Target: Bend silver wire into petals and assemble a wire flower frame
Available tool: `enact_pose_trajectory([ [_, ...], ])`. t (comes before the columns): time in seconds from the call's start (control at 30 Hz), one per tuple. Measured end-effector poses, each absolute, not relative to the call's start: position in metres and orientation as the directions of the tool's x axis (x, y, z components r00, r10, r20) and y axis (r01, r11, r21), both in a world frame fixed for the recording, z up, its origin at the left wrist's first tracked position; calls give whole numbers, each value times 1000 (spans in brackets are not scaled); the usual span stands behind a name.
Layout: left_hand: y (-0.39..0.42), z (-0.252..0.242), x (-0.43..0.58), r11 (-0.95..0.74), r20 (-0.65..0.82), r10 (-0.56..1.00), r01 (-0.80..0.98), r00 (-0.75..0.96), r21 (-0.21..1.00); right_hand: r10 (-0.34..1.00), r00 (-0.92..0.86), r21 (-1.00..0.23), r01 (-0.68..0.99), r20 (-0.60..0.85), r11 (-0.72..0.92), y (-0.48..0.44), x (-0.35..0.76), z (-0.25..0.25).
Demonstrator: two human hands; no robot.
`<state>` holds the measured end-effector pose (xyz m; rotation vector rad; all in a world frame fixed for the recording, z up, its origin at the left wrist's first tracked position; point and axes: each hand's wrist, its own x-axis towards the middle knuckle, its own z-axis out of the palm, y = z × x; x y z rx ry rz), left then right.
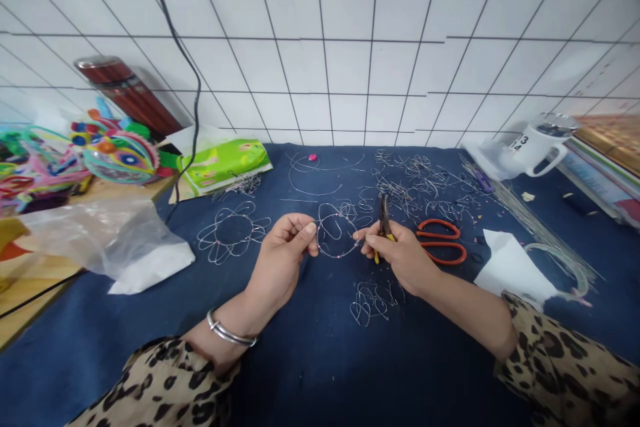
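Between thumb and fingers, my left hand (287, 250) pinches the left side of a wire ring (339, 256) dotted with small pink beads. A bent wire loop shows inside and above the ring. My right hand (400, 253) is closed around a pair of pliers (384, 217) with yellow handles, jaws pointing away from me. Its thumb and forefinger are at the ring's right side; whether they grip the wire I cannot tell. Left of my left hand lies a flower-shaped wire piece (233, 232) with a beaded ring. Several bent wire loops (373, 303) lie nearer me.
Red-handled scissors (443, 262) lie right of my right hand, before a tangle of wire (410, 177). Straight wires (540, 223), a white paper (515, 270) and a mug (540, 147) are further right. At left are a green tissue pack (227, 163), a plastic bag (115, 240) and a thermos (133, 97).
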<state>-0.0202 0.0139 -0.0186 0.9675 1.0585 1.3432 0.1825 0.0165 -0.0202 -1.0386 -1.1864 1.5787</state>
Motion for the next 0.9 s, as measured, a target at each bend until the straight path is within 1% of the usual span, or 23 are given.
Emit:
enact_pose_trajectory([
  [0.17,14,-22,-20,16,-32,998,-256,-58,966,944,-317,-973,-174,-88,-149,15,182,-19],
  [0.37,16,-26,-21,61,-64,998,-201,-8,978,942,-331,-980,-168,-45,-106,15,183,-20],
  [0.5,16,-27,-21,64,-61,997,-87,35,994,941,-335,-978,-179,-45,-110,16,184,-22],
  [0.6,15,-28,-22,29,-32,998,61,51,998,938,-342,-976,-174,-64,-130,17,184,-22],
  [0.67,15,-28,-23,-30,25,999,183,34,983,934,-351,-978,-164,-67,-132,17,185,-22],
  [0.73,14,-27,-24,-146,144,989,315,27,938,927,-369,-980,-149,-66,-130,18,185,-21],
  [0.83,12,-21,-24,-380,367,922,488,126,786,910,-410,-985,-122,-65,-126,18,184,-19],
  [0.9,10,-16,-24,-499,455,861,554,228,667,895,-442,-988,-102,-60,-117,17,184,-18],
])
